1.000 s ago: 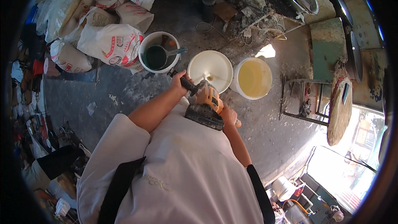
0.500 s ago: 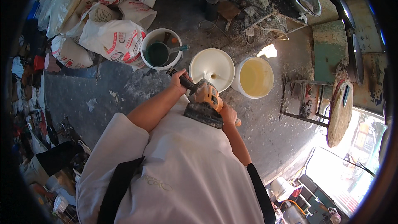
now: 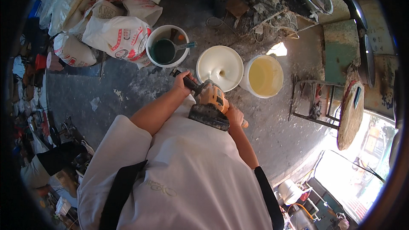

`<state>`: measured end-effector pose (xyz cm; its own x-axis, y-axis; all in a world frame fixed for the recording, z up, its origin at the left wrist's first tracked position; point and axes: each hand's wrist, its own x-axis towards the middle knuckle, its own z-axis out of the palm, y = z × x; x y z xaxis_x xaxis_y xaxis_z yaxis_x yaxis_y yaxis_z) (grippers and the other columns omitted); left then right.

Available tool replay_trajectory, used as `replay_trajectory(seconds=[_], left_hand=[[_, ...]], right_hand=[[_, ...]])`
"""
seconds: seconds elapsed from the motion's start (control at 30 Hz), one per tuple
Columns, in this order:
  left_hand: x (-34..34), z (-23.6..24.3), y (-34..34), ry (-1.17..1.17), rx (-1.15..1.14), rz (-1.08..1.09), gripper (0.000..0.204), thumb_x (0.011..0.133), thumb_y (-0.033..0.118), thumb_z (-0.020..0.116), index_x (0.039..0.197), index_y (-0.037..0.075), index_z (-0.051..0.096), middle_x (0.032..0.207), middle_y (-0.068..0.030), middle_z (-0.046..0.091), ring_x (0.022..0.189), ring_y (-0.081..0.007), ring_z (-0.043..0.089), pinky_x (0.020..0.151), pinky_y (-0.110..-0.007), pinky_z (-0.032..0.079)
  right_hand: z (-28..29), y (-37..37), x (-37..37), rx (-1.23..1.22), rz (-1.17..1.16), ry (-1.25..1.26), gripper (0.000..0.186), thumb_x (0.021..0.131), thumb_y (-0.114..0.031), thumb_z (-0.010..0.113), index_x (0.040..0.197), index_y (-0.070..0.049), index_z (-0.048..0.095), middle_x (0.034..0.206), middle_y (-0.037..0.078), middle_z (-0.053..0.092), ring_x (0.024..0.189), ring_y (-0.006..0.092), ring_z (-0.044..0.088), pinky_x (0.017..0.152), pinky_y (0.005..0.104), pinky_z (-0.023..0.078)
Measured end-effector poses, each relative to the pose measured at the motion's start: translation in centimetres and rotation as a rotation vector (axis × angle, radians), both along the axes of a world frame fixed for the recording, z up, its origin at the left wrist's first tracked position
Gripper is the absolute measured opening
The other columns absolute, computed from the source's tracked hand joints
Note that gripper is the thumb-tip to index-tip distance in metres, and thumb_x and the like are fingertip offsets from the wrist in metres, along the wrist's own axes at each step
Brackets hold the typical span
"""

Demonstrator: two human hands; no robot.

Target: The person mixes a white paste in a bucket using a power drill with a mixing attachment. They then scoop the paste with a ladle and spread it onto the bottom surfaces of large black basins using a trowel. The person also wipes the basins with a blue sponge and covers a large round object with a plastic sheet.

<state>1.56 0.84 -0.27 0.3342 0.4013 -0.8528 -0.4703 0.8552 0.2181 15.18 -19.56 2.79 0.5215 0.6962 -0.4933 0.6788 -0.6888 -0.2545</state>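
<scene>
Both hands hold an orange and black power drill (image 3: 214,96) across the front of my body. My left hand (image 3: 184,81) is wrapped round its black side handle. My right hand (image 3: 234,115) grips the rear handle on the other side, with part of the fingers hidden by the tool. A white bucket (image 3: 232,87) of creamy white liquid stands just beyond the drill. The liquid swirls round a small hollow near the drill's front end. Whatever the drill drives in the liquid is hidden from view.
Right of it stands a white bucket (image 3: 279,86) of yellowish liquid. At left, another bucket (image 3: 184,33) holds a dark green scoop (image 3: 164,52). Printed white sacks (image 3: 113,38) pile up at far left. A metal frame (image 3: 315,121) and a cluttered, crusted bench (image 3: 272,12) stand to the right.
The view has shifted slightly, so the buckets sit a little further right and higher. Both hands keep their hold on the drill, and the hollow in the white liquid looks slightly different.
</scene>
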Motion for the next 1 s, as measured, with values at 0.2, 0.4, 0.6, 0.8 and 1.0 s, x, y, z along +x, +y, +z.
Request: replay_trajectory(seconds=[0.2, 0.4, 0.6, 0.8, 1.0], left_hand=[[-0.4, 0.4, -0.3, 0.030, -0.006, 0.016, 0.015, 0.071, 0.015, 0.061, 0.072, 0.006, 0.050, 0.064, -0.0061, 0.047, 0.062, -0.0242, 0.047, 0.064, -0.039, 0.043], [-0.8, 0.4, -0.6, 0.047, -0.012, 0.032, 0.014, 0.071, 0.015, 0.060, 0.070, 0.007, 0.049, 0.063, -0.0048, 0.047, 0.060, -0.0228, 0.048, 0.063, -0.038, 0.044], [-1.5, 0.0, -1.1, 0.073, -0.072, 0.037, 0.013, 0.072, 0.013, 0.060, 0.071, 0.007, 0.049, 0.064, -0.0053, 0.047, 0.061, -0.0224, 0.047, 0.063, -0.037, 0.044], [-2.0, -0.5, -1.6, 0.050, -0.065, 0.040, 0.013, 0.072, 0.012, 0.060, 0.071, 0.006, 0.049, 0.065, -0.0064, 0.047, 0.061, -0.0228, 0.047, 0.062, -0.037, 0.044], [-2.1, -0.3, -2.2, 0.102, -0.093, 0.070, 0.013, 0.072, 0.012, 0.060, 0.072, 0.006, 0.049, 0.065, -0.0059, 0.047, 0.061, -0.0230, 0.047, 0.061, -0.037, 0.044]], right_hand=[[-0.2, -0.2, -0.4, -0.053, 0.006, -0.029, 0.019, 0.077, -0.023, 0.047, 0.094, -0.015, 0.053, 0.083, 0.011, 0.063, 0.076, 0.0289, 0.060, 0.063, 0.0411, 0.047], [0.1, -0.3, -0.9, -0.077, -0.015, 0.022, 0.022, 0.075, -0.022, 0.054, 0.091, -0.008, 0.052, 0.080, 0.013, 0.062, 0.077, 0.0289, 0.060, 0.066, 0.0394, 0.046], [0.3, -1.0, -1.4, 0.014, 0.033, -0.037, 0.014, 0.077, -0.024, 0.049, 0.085, -0.012, 0.054, 0.079, 0.011, 0.062, 0.073, 0.0289, 0.060, 0.060, 0.0406, 0.048], [0.4, -1.4, -1.7, 0.047, 0.029, -0.046, 0.014, 0.077, -0.023, 0.050, 0.084, -0.012, 0.054, 0.079, 0.011, 0.062, 0.074, 0.0290, 0.060, 0.061, 0.0405, 0.047], [0.7, -1.6, -2.0, 0.025, 0.034, -0.061, 0.014, 0.078, -0.022, 0.048, 0.084, -0.011, 0.053, 0.079, 0.011, 0.062, 0.074, 0.0288, 0.061, 0.062, 0.0402, 0.047]])
